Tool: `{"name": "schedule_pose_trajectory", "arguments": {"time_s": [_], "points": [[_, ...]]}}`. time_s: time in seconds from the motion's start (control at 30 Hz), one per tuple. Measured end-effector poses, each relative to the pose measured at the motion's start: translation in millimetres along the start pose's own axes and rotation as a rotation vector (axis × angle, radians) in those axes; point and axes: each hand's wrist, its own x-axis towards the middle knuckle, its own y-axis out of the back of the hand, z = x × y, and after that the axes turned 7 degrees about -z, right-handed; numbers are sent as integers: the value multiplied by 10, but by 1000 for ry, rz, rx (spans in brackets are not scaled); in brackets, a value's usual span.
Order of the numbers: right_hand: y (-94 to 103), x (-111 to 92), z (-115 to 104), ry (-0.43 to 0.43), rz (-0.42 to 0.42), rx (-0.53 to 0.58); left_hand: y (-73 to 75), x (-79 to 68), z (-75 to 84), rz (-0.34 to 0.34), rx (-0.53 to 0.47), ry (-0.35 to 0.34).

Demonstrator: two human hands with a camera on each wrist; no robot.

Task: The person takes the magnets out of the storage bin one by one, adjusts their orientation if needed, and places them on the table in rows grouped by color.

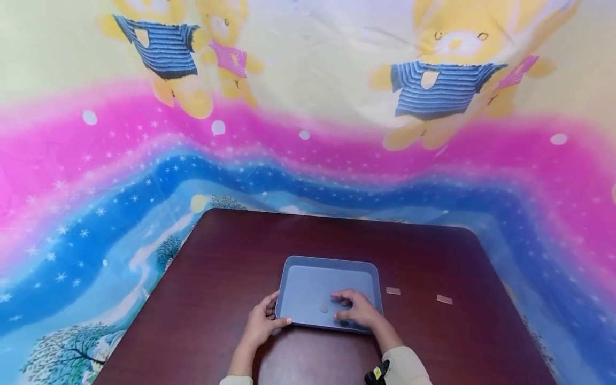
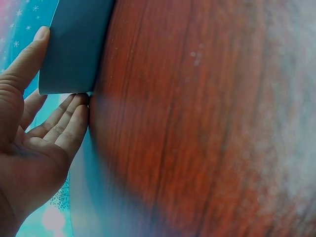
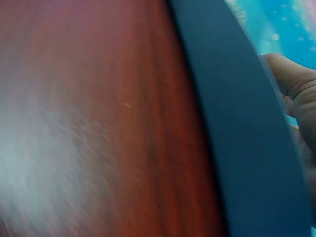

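A coin-like disc (image 1: 324, 308) lies flat inside a grey-blue rectangular tray (image 1: 332, 262), close to the tray's near edge and about midway between its left and right edges. The tray sits on a dark reddish-brown table (image 1: 231, 251), about midway between the table's left and right edges and apart from its far edge. The right hand (image 1: 355, 308) is over the tray's near right part, thumb and forefinger spread, with nothing between them; their tips point toward the disc, apart from it. The left hand (image 1: 260, 323) is at the tray's near left corner with its fingers extended, the thumb touching the near rim and the other fingers along the left wall. Two small pale pinkish rectangles lie between the tray and the table's right edge: one rectangle (image 1: 393, 291) just beside the tray, the other rectangle (image 1: 444, 299) farther right.
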Motion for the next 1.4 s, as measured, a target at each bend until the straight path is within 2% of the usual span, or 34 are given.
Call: {"name": "schedule_pose_trajectory", "arguments": {"time_s": [0.13, 0.33, 0.73, 0.83, 1.0, 1.17, 1.4], "points": [[-119, 44, 45, 27, 23, -118, -19, -8, -12, -4, -25, -5], [-218, 70, 20, 2, 49, -279, -35, -29, -12, 14, -41, -2], [-251, 116, -44, 36, 87, -370, -33, -49, -40, 38, -56, -15], [-258, 129, -46, 42, 93, -376, -11, -67, 19, 32, -71, -19], [-258, 138, -37, 33, 82, -372, 24, -139, 248, 15, -107, -36], [-258, 134, -12, 54, 94, -366, 22, -180, 385, 15, -87, -25], [-254, 104, 15, 55, 153, -171, -2, -155, 372, 14, -96, -42]]}}
